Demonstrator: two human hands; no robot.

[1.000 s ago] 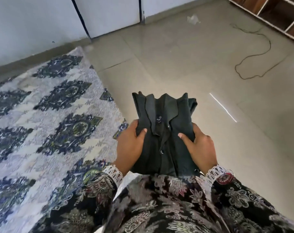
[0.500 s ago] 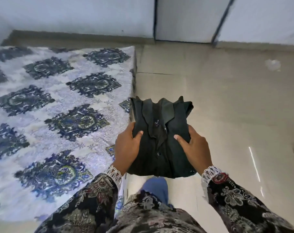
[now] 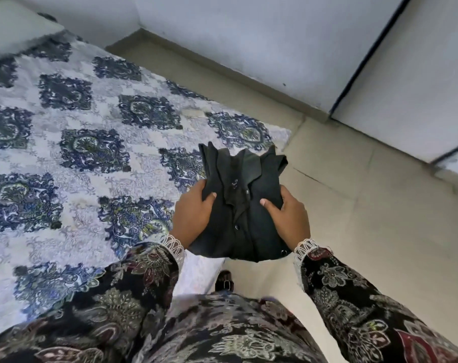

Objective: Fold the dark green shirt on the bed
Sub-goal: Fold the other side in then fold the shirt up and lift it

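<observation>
The floor of pale tiles fills the right half of the view and meets a grey wall with a low skirting along its foot. A dark line runs down the wall at the upper right.

The bed takes up the left half, under a white cover printed with dark blue medallions. Its far corner lies near the wall, and its right edge runs down toward the person's body at the bottom of the view.

The sleeves are black with a floral pattern and end in white lace cuffs at the wrists. The same cloth covers the body at the lower edge.

The shirt is folded into a compact packet, collar pointing away from the person and button placket facing up. It is held in the air above the bed's right edge, partly over the cover and partly over the floor, and does not rest on either.

The left hand grips the packet's left side, thumb pressed on top and fingers curled beneath. The right hand holds the right side the same way, thumb on top near the placket.

A dark shoe with a buckle shows on the floor just below the packet.
</observation>
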